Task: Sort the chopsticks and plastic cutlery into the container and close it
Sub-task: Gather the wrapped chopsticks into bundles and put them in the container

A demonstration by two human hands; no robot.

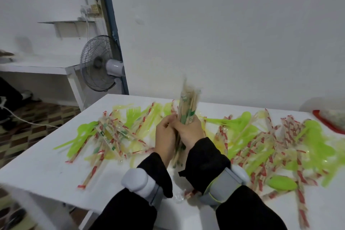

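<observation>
Chopsticks (183, 115) upright, gripped by fingers (172, 119) of both hands

My sleeves (204, 157) are black, with grey and white wristbands (222, 183). The surface (37, 170) is white. The chopstick bundle (184, 112) in front of me is tan with green print, blurred. At nine o'clock and three o'clock lie loose chopsticks (298, 177) in clear wrappers striped red and white; some (107, 137) carry green marks. Lime green spoons (85, 132) and yellow-green forks (133, 115) lie among them. At ten o'clock the floor (37, 117) shows a brown and cream check.
</observation>
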